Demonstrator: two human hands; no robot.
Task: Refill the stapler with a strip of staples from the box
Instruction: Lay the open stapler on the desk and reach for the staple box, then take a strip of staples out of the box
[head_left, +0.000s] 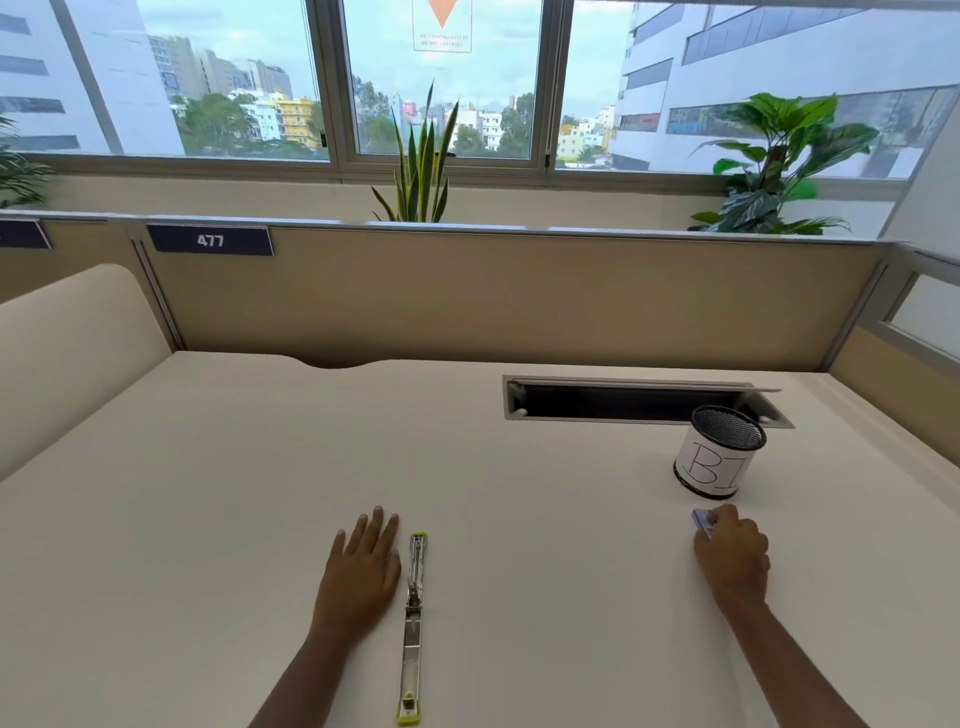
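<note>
Stapler (414, 623) (opened flat, long axis pointing away) lies just beside the flat left hand (363, 564); right hand (735, 553), well apart, grips the box (701, 520).

In front of the mesh cup (719, 452), the right hand (732, 556) is covering most of the staple box (701, 519), leaving only a blue corner showing. The cup's label (711, 465) is curving out of sight after "BI". Far behind the cup, wording on the window sign (442, 31) is blurring beyond reading.
</note>
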